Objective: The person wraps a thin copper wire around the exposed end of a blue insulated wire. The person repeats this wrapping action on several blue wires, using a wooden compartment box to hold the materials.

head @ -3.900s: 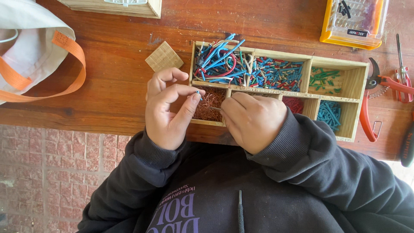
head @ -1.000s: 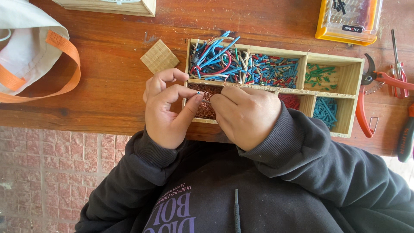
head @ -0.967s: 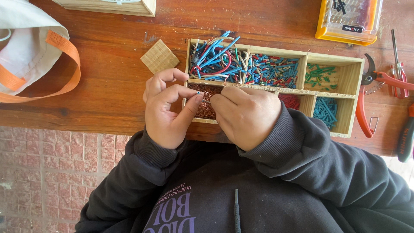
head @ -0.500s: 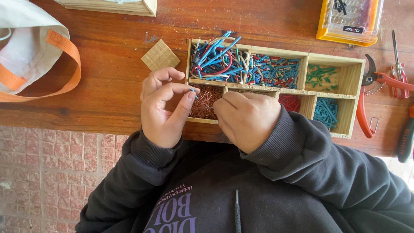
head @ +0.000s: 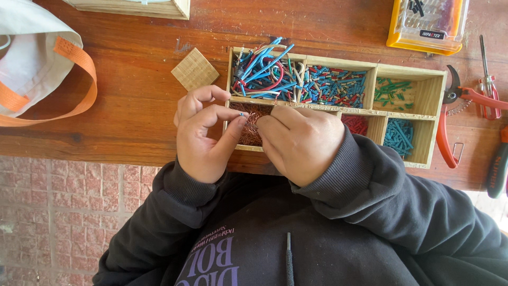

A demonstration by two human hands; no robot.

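Observation:
My left hand (head: 203, 135) pinches a tiny blue wire piece (head: 242, 113) between thumb and forefinger, just left of the wooden compartment box (head: 434, 90). My right hand (head: 301, 143) is curled tight over the near-left compartment, its fingertips closed on thin copper strands (head: 253, 124) that reach toward my left thumb. The far-left compartment holds long blue, red and white wires (head: 264, 71). Beside them lie short blue and red cut bits (head: 333, 85). Other compartments hold green bits (head: 391, 92), red bits (head: 355, 124) and blue bits (head: 399, 135).
A small square wooden tile (head: 194, 69) lies left of the box. A cloth bag with orange straps (head: 37, 69) sits far left. A yellow case (head: 428, 24), red-handled cutters (head: 455, 116), a screwdriver (head: 484, 63) and a dark tool handle (head: 497, 169) are at the right.
My left hand has drawn slightly left and away from the right hand, and the blue piece now shows at its fingertips. The right hand stays over the copper compartment.

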